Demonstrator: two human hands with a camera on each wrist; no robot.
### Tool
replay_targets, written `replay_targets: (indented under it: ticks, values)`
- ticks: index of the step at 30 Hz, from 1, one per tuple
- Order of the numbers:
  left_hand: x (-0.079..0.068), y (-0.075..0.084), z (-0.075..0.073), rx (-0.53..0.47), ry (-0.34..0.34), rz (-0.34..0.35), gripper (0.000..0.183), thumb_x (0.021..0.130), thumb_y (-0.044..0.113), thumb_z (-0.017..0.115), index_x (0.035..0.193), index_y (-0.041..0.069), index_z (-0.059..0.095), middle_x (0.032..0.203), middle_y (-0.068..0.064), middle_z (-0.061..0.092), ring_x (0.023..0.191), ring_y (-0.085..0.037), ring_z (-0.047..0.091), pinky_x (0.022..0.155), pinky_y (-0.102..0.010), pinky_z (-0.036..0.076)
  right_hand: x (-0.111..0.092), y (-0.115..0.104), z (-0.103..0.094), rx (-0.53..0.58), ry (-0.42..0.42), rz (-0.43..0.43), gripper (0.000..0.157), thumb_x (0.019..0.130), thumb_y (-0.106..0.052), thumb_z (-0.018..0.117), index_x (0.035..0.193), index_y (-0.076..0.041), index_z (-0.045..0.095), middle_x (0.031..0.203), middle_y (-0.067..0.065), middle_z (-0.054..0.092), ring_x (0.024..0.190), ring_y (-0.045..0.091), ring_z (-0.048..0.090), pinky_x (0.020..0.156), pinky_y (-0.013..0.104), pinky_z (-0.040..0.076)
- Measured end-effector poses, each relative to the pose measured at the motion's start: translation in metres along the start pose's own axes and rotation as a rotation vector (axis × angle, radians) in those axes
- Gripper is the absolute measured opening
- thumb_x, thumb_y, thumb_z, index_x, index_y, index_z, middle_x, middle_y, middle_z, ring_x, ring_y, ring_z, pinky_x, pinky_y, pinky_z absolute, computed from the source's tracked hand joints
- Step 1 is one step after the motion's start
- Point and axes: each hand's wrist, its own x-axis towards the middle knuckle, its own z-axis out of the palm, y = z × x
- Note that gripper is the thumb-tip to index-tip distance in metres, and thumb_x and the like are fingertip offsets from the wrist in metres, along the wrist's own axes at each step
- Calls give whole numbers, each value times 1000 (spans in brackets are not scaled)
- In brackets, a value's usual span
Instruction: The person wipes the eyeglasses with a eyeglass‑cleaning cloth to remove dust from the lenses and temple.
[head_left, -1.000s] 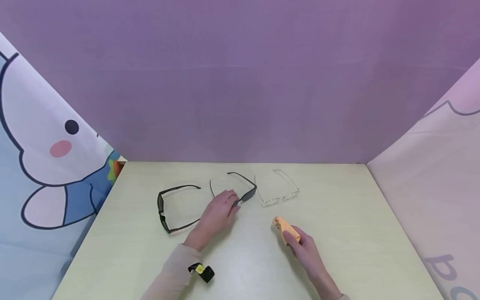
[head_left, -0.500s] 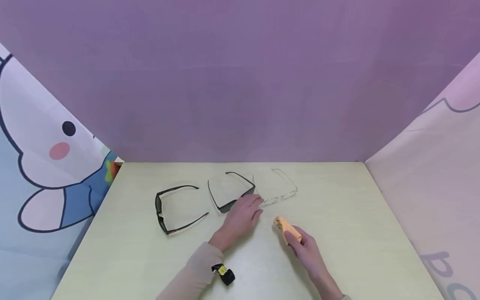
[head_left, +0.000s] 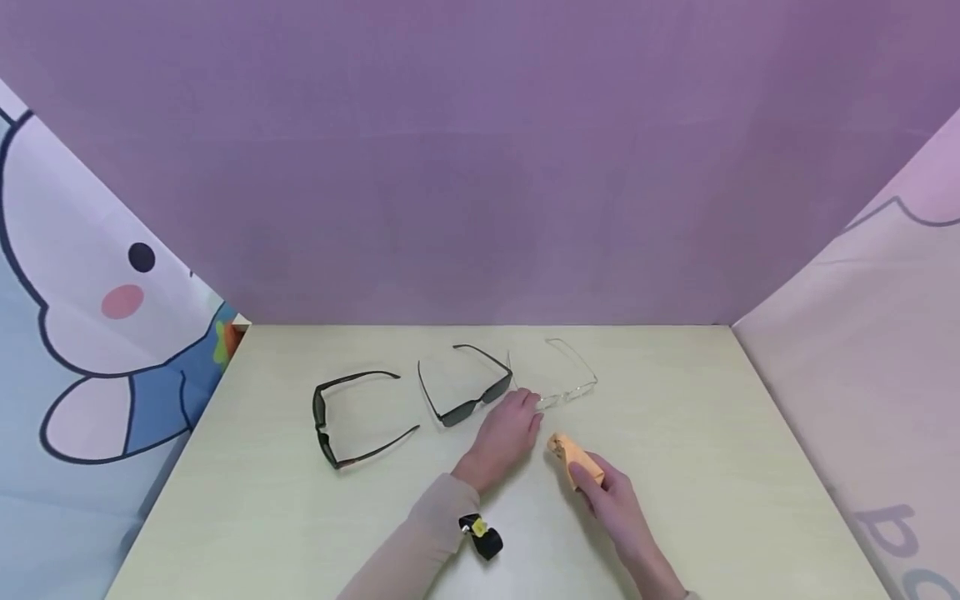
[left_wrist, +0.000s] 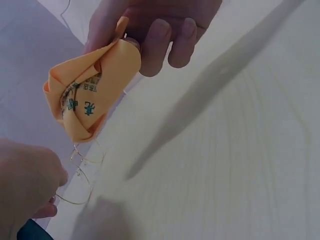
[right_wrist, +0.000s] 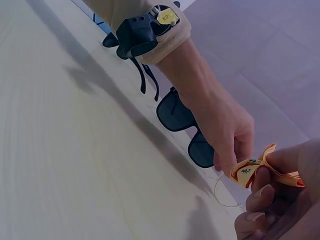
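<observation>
Thin-framed clear eyeglasses [head_left: 577, 392] lie on the table with their temples spread. My left hand [head_left: 504, 437] is at their left lens, finger and thumb on either side of the rim. In the left wrist view, the left hand [left_wrist: 27, 182] partly hides that rim; the wire eyeglasses [left_wrist: 80, 200] show beside it. My right hand [head_left: 617, 500] holds a folded orange cleaning cloth [head_left: 576, 460] just in front of the eyeglasses. Dark print shows on the cloth [left_wrist: 92, 95] in the left wrist view, and in the right wrist view my right hand [right_wrist: 280, 200] pinches it.
Black sunglasses [head_left: 459, 413] lie open just left of the clear eyeglasses. Another dark pair of sunglasses [head_left: 320, 412] lies further left, temples pointing right. A purple backdrop [head_left: 480, 208] rises at the table's back edge, with printed cloth [head_left: 112, 333] at the left side.
My left hand has moved right, from over the black sunglasses to the clear eyeglasses' left lens, uncovering the sunglasses. The right hand has stayed in place with the cloth.
</observation>
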Motion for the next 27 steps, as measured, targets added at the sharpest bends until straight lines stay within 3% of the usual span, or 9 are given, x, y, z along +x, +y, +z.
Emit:
replay_targets:
  ticks: [6,19,23,27]
  values:
    - [4,4,-4,18,-13,-28,15,96,9,68,110,5,70,102,-4,69,93,-15,67,83,-20,59,-2,2,-1,4,10,18,38,100,-28,68,128,-2,67,67,-3,48,55,8,40,48,18,33]
    - [2,10,-7,-254,-17,-134,9,87,6,71,96,6,71,94,-4,69,89,-17,66,79,-24,57,-2,3,-2,-22,29,-7,31,101,-27,68,120,-4,70,65,-3,48,53,7,40,47,18,33]
    - [-1,13,-14,-401,8,-156,11,88,5,70,98,7,70,95,-2,69,86,-12,66,76,-19,57,-3,0,-5,-5,39,-42,32,102,-28,67,121,-3,69,64,-2,50,53,7,41,46,19,34]
    - [-5,18,-25,-683,26,-246,13,86,2,69,98,7,70,92,-1,71,81,-7,64,73,-17,56,-6,-4,-8,61,53,-140,27,105,-21,62,120,1,68,65,-3,50,54,7,43,47,21,36]
